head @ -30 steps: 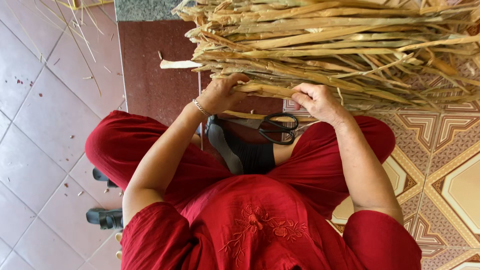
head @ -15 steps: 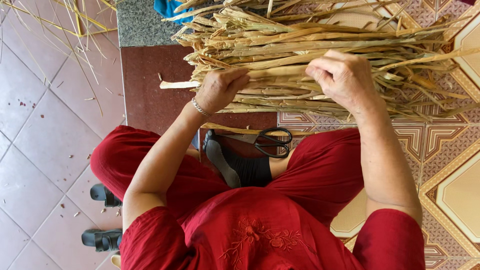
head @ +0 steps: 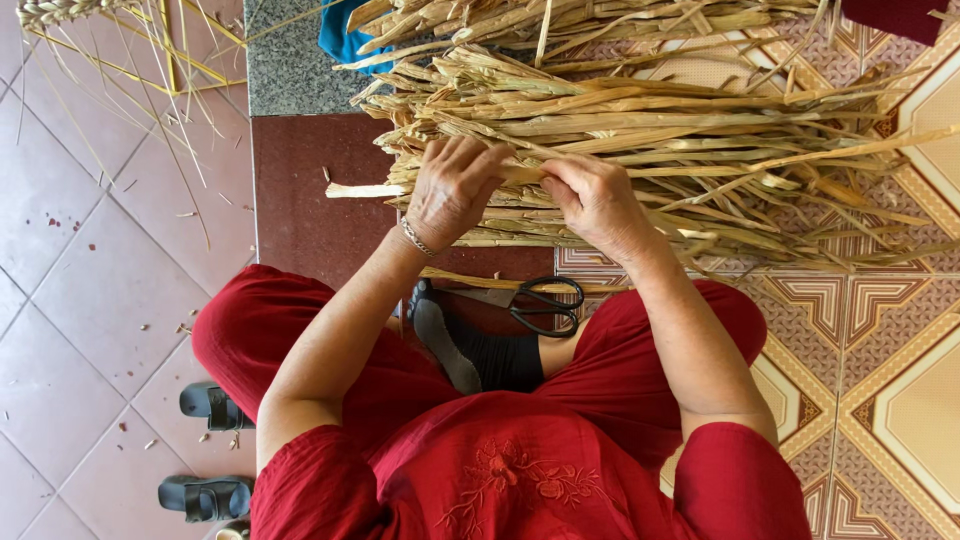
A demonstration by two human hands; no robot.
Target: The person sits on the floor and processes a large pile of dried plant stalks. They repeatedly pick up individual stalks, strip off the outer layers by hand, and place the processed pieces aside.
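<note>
From my feed, the dried stalks point(head: 640, 130) run off the frame at 3 and 12 o'clock. The left hand point(head: 452, 190) hides its own fingertips among them, and the scissors point(head: 545, 303) blades sit partly under a stalk. The blue cloth point(head: 340, 40) at 12 o'clock is mostly covered.

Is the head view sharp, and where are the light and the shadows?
Head view: sharp on both hands, left and right, and the dry tan stalk bundle; soft daylight, no glare; faint shadow under the black scissors.

Light: bright, even daylight (no glare)
Shadows: faint, soft beneath the dried stalks point(head: 640, 130)
Focus: sharp throughout, no blur
</note>
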